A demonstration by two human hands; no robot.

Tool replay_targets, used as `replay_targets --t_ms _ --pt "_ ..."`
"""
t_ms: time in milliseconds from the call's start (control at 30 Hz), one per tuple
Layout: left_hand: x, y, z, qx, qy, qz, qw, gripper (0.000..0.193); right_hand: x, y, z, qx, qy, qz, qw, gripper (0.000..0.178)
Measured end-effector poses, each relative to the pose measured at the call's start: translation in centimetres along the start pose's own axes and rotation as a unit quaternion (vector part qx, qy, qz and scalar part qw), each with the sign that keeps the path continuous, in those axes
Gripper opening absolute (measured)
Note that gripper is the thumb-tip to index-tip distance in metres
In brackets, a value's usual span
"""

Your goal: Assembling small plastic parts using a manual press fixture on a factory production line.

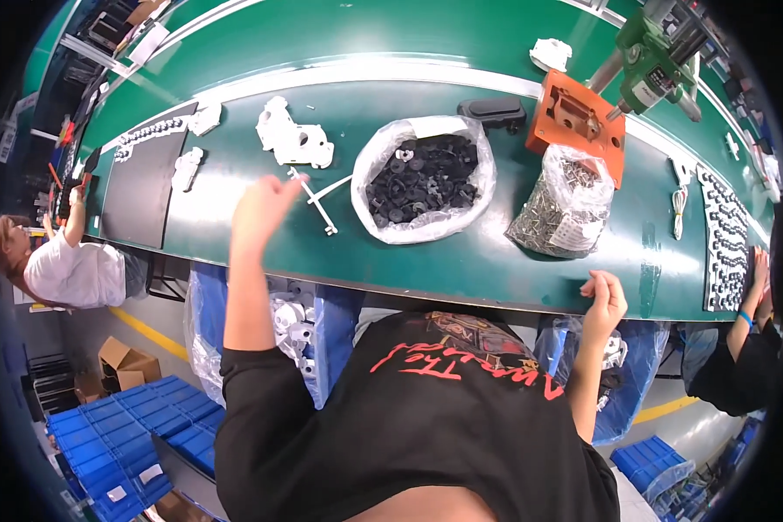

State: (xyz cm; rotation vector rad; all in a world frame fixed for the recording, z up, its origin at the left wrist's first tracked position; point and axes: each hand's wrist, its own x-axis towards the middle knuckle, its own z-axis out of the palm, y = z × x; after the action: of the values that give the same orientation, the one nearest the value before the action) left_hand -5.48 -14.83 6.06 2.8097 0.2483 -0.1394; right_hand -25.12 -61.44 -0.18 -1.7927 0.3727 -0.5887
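My left hand [268, 207] is over the left part of the bench, a finger reaching to the upper end of a thin white cross-shaped plastic piece [324, 209]. Its fingers look apart, with no grip visible. Just beyond it lies a white moulded housing [296, 139]. Close to the bench's front edge, my right hand [605, 300] has its fingers loosely curled in, and nothing shows in them. Between the hands stands a clear plastic bag [363, 204] of small black parts [422, 184]. A second bag, full of metal screws [552, 209], sits nearer my right hand.
An orange fixture block [580, 122] stands beneath a green press [652, 74]. Nearby is a black oblong part [493, 111]. Trays of small parts [726, 239] flank the bench, with co-workers at both ends. Blue-lined bins [339, 335] hang below the front edge.
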Motion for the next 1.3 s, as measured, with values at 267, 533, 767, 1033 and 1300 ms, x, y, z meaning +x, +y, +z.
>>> replay_targets --t_ms 267,533,767,1033,1300 --pt "-3.7 0.6 4.4 -0.082 0.063 0.013 0.995 0.031 -1.1 -0.9 1.6 0.002 -0.051 0.004 0.999 0.014" --pt "-6.4 -0.4 0.5 -0.429 0.039 0.028 0.902 0.017 -0.9 -1.3 1.4 0.041 -0.022 0.018 0.999 0.013" --pt "-8.5 3.8 0.6 -0.496 -0.114 0.170 0.844 0.016 0.9 -2.4 0.3 -0.087 0.009 -0.079 0.993 0.013" --pt "-8.1 6.6 1.0 -0.508 -0.180 0.198 0.818 0.020 17.7 5.1 -11.5 -0.451 0.238 -0.049 0.858 0.042" --pt "-10.0 6.1 2.2 -0.513 -0.194 0.156 0.821 0.020 29.3 6.8 -13.4 -0.536 0.128 0.252 0.796 0.064"
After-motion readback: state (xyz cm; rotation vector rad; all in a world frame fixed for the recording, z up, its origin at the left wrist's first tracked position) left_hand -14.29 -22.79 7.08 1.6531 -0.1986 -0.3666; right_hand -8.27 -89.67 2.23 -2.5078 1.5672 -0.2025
